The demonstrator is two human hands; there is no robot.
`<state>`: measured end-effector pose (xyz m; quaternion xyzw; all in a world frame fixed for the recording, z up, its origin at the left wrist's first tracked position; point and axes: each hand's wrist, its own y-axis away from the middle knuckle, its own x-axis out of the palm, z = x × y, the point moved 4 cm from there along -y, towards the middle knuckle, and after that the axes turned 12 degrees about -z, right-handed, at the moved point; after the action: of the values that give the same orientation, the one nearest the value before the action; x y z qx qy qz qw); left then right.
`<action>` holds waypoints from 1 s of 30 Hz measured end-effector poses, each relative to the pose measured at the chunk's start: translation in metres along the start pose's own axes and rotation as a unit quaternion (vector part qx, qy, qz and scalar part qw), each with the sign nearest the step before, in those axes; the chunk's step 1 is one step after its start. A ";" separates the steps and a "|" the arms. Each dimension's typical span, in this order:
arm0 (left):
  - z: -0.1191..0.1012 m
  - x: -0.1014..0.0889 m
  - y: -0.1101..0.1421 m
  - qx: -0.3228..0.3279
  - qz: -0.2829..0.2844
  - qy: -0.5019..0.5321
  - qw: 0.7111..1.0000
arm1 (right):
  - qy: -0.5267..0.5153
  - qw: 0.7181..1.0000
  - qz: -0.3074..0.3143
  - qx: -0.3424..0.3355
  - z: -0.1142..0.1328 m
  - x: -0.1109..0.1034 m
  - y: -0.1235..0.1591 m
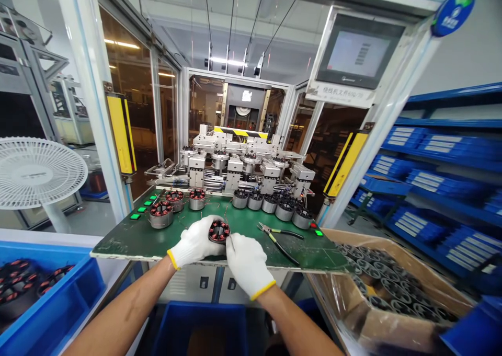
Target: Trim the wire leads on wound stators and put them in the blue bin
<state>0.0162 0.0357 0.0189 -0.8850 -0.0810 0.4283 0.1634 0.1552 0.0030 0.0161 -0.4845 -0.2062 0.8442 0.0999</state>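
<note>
White-gloved left hand (194,242) grips wound stator (218,231) | right hand (248,265) pinches thin pin (231,242) (or wire; too small to tell) | risk: slip nicks windings (215,226)

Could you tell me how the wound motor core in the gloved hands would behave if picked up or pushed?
The wound motor core looks like solid metal with copper coils, so it is probably stiff and heavy for its size. Being round, it would likely roll if laid on its side, though similar cores stand on end.
</note>
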 end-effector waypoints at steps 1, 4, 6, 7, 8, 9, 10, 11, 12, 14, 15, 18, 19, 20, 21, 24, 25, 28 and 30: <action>0.000 0.000 0.000 -0.001 0.002 0.000 1.000 | -0.107 0.992 0.055 0.044 -0.004 0.003 -0.004; 0.000 0.001 0.000 -0.004 0.007 -0.005 1.000 | -0.300 0.923 0.189 0.149 -0.012 0.013 -0.007; 0.001 0.000 0.001 -0.004 0.005 -0.007 1.000 | -0.305 0.917 0.202 0.157 -0.016 0.013 -0.005; 0.001 0.000 0.001 -0.004 0.004 -0.006 1.000 | -0.282 0.930 0.187 0.145 -0.017 0.009 -0.004; 0.001 0.000 0.001 -0.003 0.002 -0.003 1.000 | -0.232 0.954 0.153 0.115 -0.019 0.002 -0.003; 0.001 0.001 0.001 0.000 0.002 0.002 1.000 | -0.154 0.980 0.109 0.064 -0.019 -0.007 -0.003; 0.002 0.001 0.001 0.002 0.004 0.006 1.000 | -0.057 0.996 0.065 -0.008 -0.016 -0.017 -0.003; 0.002 0.003 0.000 0.001 0.006 0.008 1.000 | 0.039 0.995 0.033 -0.091 -0.011 -0.025 -0.002; 0.003 0.004 0.000 -0.002 0.008 0.008 1.000 | 0.114 0.979 0.017 -0.169 -0.005 -0.030 -0.002; 0.004 0.005 -0.001 -0.009 0.012 0.003 1.000 | 0.172 0.951 0.028 -0.256 0.003 -0.034 -0.005; 0.004 0.005 -0.001 -0.010 0.012 0.000 1.000 | 0.154 0.955 0.033 -0.251 0.004 -0.034 -0.008; 0.003 0.003 0.001 -0.004 0.006 -0.003 1.000 | -0.018 0.997 0.063 -0.042 -0.007 -0.023 -0.019; 0.003 0.001 0.001 -0.003 0.001 -0.002 1.000 | -0.089 0.991 0.092 0.051 -0.013 -0.015 -0.017; 0.003 0.000 0.002 -0.003 -0.002 -0.001 1.000 | -0.150 0.973 0.126 0.122 -0.017 -0.007 -0.012; 0.003 0.000 0.002 -0.002 -0.002 0.002 1.000 | -0.194 0.956 0.149 0.162 -0.018 0.000 -0.004; 0.004 0.002 0.001 0.007 0.002 0.015 1.000 | -0.203 0.976 0.071 0.044 -0.011 -0.001 0.018; 0.004 0.003 0.000 0.010 0.006 0.020 1.000 | -0.164 0.986 0.012 -0.035 -0.005 -0.007 0.025; 0.004 0.002 0.000 0.005 0.012 0.024 1.000 | -0.031 0.969 -0.118 -0.215 0.010 -0.024 0.041; 0.003 -0.001 0.002 0.002 0.019 0.019 1.000 | -0.004 0.955 -0.152 -0.256 0.008 -0.038 0.040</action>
<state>0.0138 0.0342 0.0170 -0.8940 -0.0605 0.4146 0.1586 0.1684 -0.0485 0.0312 -0.4536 -0.4864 0.7402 0.0988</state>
